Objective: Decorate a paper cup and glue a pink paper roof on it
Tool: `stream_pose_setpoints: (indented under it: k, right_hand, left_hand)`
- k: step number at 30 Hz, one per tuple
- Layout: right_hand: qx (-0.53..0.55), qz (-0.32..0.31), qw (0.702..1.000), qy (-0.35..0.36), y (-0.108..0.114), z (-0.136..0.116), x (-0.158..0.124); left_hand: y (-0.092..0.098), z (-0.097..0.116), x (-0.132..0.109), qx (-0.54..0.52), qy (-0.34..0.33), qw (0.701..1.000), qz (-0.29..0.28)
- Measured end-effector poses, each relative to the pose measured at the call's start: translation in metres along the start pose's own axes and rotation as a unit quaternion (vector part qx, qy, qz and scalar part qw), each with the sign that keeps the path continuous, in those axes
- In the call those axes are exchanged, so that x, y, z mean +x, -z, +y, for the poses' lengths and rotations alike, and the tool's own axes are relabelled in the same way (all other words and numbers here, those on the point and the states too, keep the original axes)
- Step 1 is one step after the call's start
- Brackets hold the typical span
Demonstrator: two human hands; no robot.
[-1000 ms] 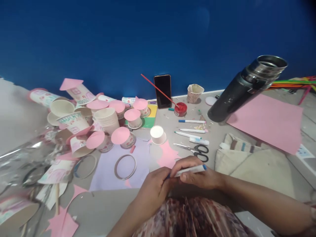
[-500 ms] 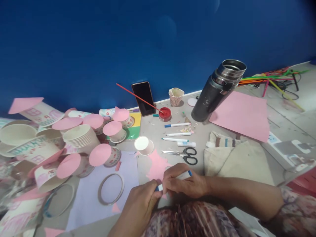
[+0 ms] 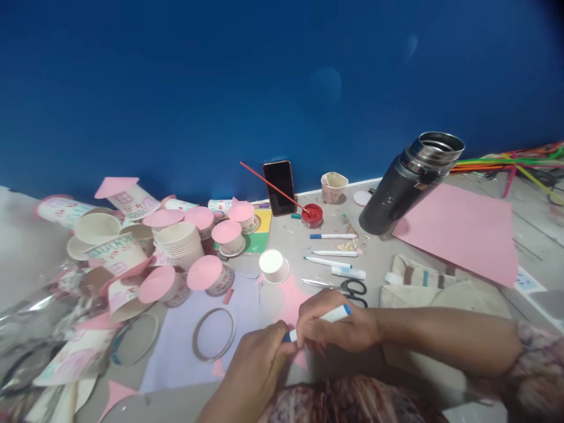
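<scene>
Both hands are close together at the table's near edge, on one white marker (image 3: pixel 336 314) with blue ends. My left hand (image 3: pixel 261 355) pinches the marker's blue end on the left. Wrapped round the white barrel, my right hand (image 3: pixel 337 329) leaves the other blue end sticking out to the right. Whether the cap is on or apart from the barrel is hidden by the fingers. Cut pink paper (image 3: pixel 293 296) lies under and just beyond the hands. Black-handled scissors (image 3: pixel 352 288) lie beyond my right hand, and a white paper cup (image 3: pixel 273 266) stands beyond my left.
Decorated cups with pink paper tops (image 3: pixel 205 272) crowd the left side. A tape ring (image 3: pixel 233 335) lies on lilac paper (image 3: pixel 176 352). Farther back are markers (image 3: pixel 332 236), red paint (image 3: pixel 312 218), a phone (image 3: pixel 280 188) and a dark flask (image 3: pixel 392 194). Cloth (image 3: pixel 405 294) and pink paper (image 3: pixel 462 235) lie right.
The view has swung left, so the table's things sit farther right and slightly lower. Both hands keep their hold on the marker, with little visible change in grip.
</scene>
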State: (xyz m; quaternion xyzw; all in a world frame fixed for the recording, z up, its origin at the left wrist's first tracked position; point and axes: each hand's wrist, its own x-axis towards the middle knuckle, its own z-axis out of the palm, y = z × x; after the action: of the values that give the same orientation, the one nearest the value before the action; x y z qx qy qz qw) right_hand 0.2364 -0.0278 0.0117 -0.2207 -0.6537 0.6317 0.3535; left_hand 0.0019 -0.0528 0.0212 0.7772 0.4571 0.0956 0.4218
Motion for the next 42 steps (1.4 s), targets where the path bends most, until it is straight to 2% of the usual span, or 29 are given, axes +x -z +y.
stream_pose_setpoints:
  k: [4, 10, 17, 26, 30, 35, 39, 42]
  right_hand:
    - [-0.004, 0.004, 1.000, -0.016, 0.002, 0.015, 0.002]
    - [0.097, 0.011, 0.989, -0.115, -0.002, 0.017, 0.025]
    - [0.116, 0.023, 0.985, -0.124, -0.008, 0.018, 0.040]
    - [0.131, 0.071, 0.983, -0.112, 0.002, 0.030, 0.031]
    - [0.155, 0.079, 0.980, -0.101, 0.009, 0.042, 0.022]
    - [0.162, 0.104, 0.972, -0.133, 0.006, 0.048, 0.017]
    - [0.167, 0.115, 0.967, -0.154, 0.000, 0.044, 0.018]
    - [0.176, 0.129, 0.964, -0.149, 0.011, 0.033, 0.020]
  left_hand:
    - [-0.002, -0.003, 0.004, -0.033, -0.014, 0.999, 0.000]
    - [0.003, -0.017, -0.005, -0.055, 0.040, 0.995, 0.069]
    - [0.004, -0.024, -0.014, -0.092, 0.082, 0.986, 0.113]
    - [0.008, 0.000, 0.008, -0.077, 0.046, 0.992, 0.086]
    - [0.002, -0.001, 0.016, -0.056, 0.030, 0.995, 0.080]
    - [-0.006, -0.003, 0.021, -0.005, 0.064, 0.993, 0.094]
    - [-0.008, 0.000, 0.018, 0.003, 0.075, 0.993, 0.092]
    - [0.005, -0.008, 0.001, -0.013, 0.107, 0.989, 0.099]
